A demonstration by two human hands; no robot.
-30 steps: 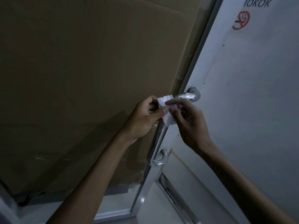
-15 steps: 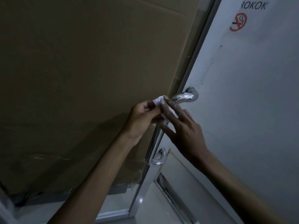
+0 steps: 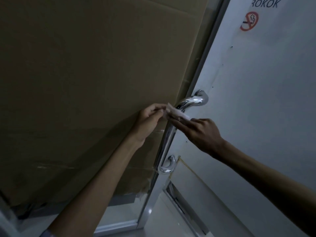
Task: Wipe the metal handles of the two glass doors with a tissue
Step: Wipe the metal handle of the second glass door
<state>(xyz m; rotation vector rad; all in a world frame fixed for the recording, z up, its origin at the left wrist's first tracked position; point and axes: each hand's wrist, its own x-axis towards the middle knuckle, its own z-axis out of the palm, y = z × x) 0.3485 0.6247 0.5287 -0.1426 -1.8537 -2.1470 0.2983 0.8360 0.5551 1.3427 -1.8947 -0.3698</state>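
Note:
A curved chrome door handle (image 3: pixel 168 134) is fixed to the white-covered glass door (image 3: pixel 256 100) on the right. A white tissue (image 3: pixel 177 114) is stretched across the handle's upper part, just below its top bend. My left hand (image 3: pixel 150 120) pinches the tissue's left end. My right hand (image 3: pixel 200 132) pinches its right end, its fingers pointing left across the bar. The lower half of the handle and its bottom mount are bare.
The left door is covered by a large brown cardboard sheet (image 3: pixel 85 82). A metal door frame (image 3: pixel 206 53) runs between the doors. A no-smoking sticker (image 3: pixel 249 21) sits high on the right door. A metal strip (image 3: pixel 184 207) and pale floor (image 3: pixel 164 224) show below.
The tissue was bunched at the handle between both hands. Now it is pulled out flat across the bar, and my right hand has slid to the right of the handle.

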